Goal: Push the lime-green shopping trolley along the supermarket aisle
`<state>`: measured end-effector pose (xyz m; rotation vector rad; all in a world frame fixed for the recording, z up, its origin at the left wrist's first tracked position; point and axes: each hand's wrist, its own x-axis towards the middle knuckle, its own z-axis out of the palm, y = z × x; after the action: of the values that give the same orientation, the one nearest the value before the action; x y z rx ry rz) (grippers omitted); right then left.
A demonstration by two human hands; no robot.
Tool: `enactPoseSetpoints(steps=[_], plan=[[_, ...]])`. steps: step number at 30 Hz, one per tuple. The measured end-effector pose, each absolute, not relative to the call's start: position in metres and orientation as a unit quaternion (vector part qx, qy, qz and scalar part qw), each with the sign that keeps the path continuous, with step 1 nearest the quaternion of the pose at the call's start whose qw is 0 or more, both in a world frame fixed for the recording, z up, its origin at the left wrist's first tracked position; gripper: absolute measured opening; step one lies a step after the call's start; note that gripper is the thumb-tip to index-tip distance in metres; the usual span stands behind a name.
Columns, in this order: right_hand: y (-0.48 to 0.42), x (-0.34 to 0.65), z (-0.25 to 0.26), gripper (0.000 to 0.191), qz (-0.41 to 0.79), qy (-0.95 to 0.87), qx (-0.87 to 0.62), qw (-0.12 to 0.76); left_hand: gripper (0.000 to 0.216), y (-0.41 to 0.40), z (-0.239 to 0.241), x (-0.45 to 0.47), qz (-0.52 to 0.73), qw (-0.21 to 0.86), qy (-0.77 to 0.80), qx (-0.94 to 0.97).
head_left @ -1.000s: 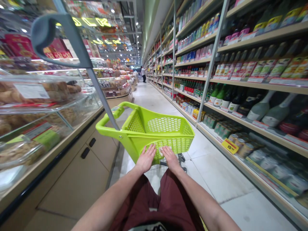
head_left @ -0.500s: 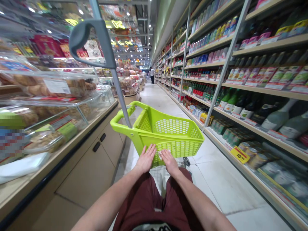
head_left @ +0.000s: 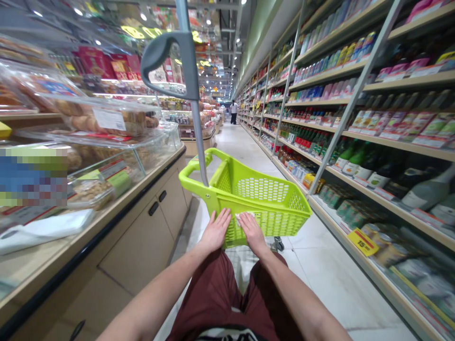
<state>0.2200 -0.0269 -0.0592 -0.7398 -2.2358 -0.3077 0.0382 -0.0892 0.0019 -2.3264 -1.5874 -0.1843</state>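
Observation:
A lime-green wheeled shopping basket (head_left: 231,189) with perforated sides stands in front of my knees, its long grey pull handle (head_left: 190,66) raised. My left hand (head_left: 217,229) lies flat against the near side of the basket, fingers stretched out and holding nothing. Just to its right, my right hand (head_left: 250,231) presses a crumpled white tissue (head_left: 238,219) onto the same side. Most of the tissue is hidden under the fingers.
On the left runs a bakery counter (head_left: 142,227) with packed bread in clear cases. Shelves (head_left: 355,132) of bottles and cans line the right, with a yellow price tag (head_left: 362,242) low down. Far down the aisle a person (head_left: 233,112) stands.
My right hand has moved up slightly along the basket's side with the tissue. The left hand stays flat on the basket. The whole view has shifted, so things appear further right.

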Motion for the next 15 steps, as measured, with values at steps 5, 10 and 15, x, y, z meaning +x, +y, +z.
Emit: enactPoseSetpoints(steps=[5, 10, 15], plan=[[-0.029, 0.201, -0.029, 0.046, -0.108, -0.878, -0.259, 0.388, 0.060, -0.097, 0.001, 0.018, -0.080, 0.162, -0.555, -0.812], [-0.020, 0.164, 0.018, 0.047, -0.108, -0.851, -0.261, 0.442, 0.061, -0.101, 0.017, 0.007, -0.119, 0.185, -0.586, -0.780], [-0.022, 0.158, -0.013, 0.045, -0.121, -0.882, -0.239, 0.388, 0.065, -0.107, 0.013, -0.004, -0.112, 0.183, -0.600, -0.771]])
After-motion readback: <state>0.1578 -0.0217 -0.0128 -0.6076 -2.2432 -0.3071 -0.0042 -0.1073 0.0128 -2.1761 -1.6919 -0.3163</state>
